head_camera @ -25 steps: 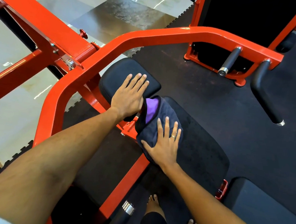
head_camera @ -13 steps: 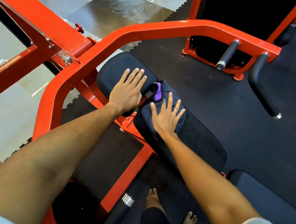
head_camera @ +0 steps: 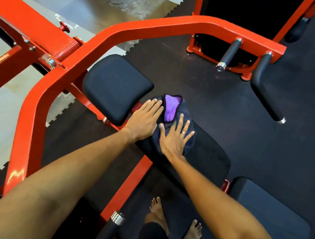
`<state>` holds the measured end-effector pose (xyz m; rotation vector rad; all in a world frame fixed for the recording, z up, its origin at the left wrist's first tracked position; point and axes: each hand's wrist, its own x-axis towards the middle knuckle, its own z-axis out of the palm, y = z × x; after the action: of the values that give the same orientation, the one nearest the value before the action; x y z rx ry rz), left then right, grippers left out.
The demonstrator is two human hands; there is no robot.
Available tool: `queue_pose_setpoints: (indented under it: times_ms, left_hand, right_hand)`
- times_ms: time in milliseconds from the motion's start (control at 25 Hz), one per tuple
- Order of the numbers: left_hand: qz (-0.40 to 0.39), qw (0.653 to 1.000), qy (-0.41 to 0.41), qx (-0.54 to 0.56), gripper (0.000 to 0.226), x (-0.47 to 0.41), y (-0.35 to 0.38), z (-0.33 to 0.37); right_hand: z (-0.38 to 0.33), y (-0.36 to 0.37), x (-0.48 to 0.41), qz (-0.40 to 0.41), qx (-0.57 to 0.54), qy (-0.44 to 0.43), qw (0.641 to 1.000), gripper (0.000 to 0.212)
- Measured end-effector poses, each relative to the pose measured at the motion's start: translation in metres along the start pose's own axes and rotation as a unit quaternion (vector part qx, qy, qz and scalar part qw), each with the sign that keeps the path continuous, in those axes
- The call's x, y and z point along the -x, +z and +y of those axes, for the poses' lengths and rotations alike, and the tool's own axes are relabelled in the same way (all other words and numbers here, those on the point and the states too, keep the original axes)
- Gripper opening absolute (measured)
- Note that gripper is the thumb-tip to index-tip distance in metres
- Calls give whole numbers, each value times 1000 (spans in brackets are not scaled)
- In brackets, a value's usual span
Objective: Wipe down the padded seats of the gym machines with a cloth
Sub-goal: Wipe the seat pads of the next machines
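Soft, limp dark-blue cloth with a purple inner fold, pinned on the upper end of the long black padded seat under the flat, spread right hand, left hand straight-fingered alongside, perhaps bracing; best driven by palm pressure mid-cloth, likely bunching otherwise.

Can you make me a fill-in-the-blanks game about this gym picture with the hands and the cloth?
1. The cloth is dark on the outside and ____ on the inside.
2. The right hand, pressed flat on the cloth, wears a ____ on one finger.
3. The person's feet have no shoes or socks on, so they are ____.

Missing words: purple, ring, bare.
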<state>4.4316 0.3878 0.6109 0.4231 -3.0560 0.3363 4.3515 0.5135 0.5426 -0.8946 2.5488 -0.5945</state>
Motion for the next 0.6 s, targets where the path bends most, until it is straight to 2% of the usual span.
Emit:
queue_pose_setpoints:
  times_ms: [200,280,440,600]
  left_hand:
    - [-11,998,-53,-15,62,-8,12,17]
    - [-12,998,-58,-9,64,-9,14,18]
    - [0,998,-68,-16,64,-9,19,19]
    - [14,997,-71,-27,64,-11,22,21]
  right_hand:
    - [27,-19,-50,63,1,-41,997,88]
    - [62,-19,-54,91,-6,-3,996,86]
    - [115,-23,-61,56,-6,52,997,82]
    - [57,-24,-79,70,-2,51,996,72]
